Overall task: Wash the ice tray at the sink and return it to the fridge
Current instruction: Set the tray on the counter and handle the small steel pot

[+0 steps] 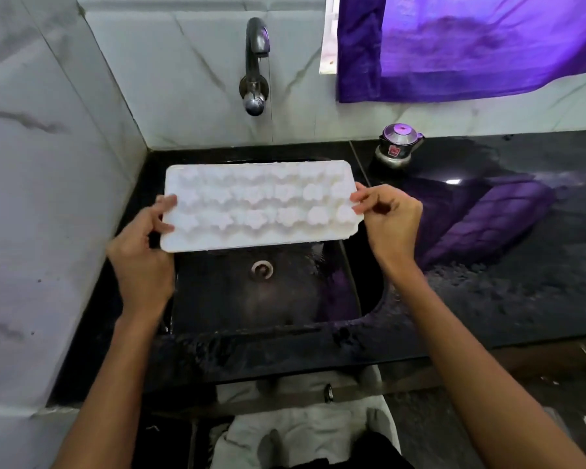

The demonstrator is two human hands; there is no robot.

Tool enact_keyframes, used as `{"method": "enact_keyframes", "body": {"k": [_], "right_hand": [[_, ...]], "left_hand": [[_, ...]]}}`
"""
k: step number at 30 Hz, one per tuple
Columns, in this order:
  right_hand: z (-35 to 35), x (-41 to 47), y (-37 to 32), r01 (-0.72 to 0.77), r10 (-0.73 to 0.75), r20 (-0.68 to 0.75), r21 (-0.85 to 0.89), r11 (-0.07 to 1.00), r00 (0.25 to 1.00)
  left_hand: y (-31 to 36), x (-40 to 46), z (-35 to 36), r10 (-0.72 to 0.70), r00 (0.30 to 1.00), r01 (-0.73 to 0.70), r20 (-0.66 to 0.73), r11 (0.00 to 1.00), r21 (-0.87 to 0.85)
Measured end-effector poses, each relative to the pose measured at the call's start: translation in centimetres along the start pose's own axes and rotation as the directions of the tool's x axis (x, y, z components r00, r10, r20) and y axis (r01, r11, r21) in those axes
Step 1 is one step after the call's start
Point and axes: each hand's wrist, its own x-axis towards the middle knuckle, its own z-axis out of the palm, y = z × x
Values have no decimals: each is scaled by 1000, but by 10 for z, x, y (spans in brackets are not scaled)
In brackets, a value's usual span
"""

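White plastic, the ice tray [259, 206] is held level over the dark sink [268, 292], its long side running from nine to three o'clock, its bumpy moulded cells facing up. The left hand [144, 252] grips the tray's short edge at nine o'clock, thumb curled over the top and fingers tucked beneath. The right hand [388, 220] pinches the opposite short edge at three o'clock, fingertips on the rim and the other fingers curled under.

The drain [262, 269] shows in the basin just past the tray's near edge, towards six o'clock. At twelve o'clock the metal tap [256, 62] stands out from the marbled white wall tiles [48, 164], its spout above the tray's far side. On the black counter [487, 299], at about two o'clock from the tray, sits a small steel pot [398, 145] with a lid. A purple cloth [471, 45] hangs at the upper right, its reflection lying across the glossy counter.
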Motion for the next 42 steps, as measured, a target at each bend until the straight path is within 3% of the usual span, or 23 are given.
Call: {"method": "enact_keyframes", "body": {"k": [3,5,7,11,15,18,22,25,29,34,37,42], "right_hand": [[1,-11,29,-8,12,99,-38,999,995],[0,-26,55,-98,121,225,-111,989,967],[-16,-29,74,-176,212,306,-140,974,928],[-74,10,73,-144,146,363,-34,989,920],[-146,70,62,-171,128,357,92,981,925],[-199,105,73,-228,171,297,166,959,939],[-249,126,115,-353,320,232,116,928,918],[-274,122,150,-446,426,248,31,894,870],[-295,110,193,-579,572,289,-71,813,768],[-314,102,219,-699,716,261,-170,695,648],[-322,101,222,-707,741,238,-224,671,628],[-324,103,221,-701,744,227,-251,668,628]], "left_hand": [[-3,-21,16,-123,991,122,43,992,25],[-17,-45,30,-342,924,340,170,939,38],[-19,-60,42,-447,863,453,237,891,31],[33,-44,65,-400,903,421,155,895,-149],[114,-14,121,-391,920,366,-15,873,-324],[157,-12,177,-387,922,349,-2,834,-427],[187,-30,243,-465,883,441,68,772,-457],[197,-47,277,-531,820,570,216,716,-403],[182,-68,302,-602,640,745,479,639,-193],[178,-87,321,-578,438,809,688,587,-23],[179,-92,328,-559,395,811,729,584,8],[178,-96,333,-535,399,797,745,604,7]]}}
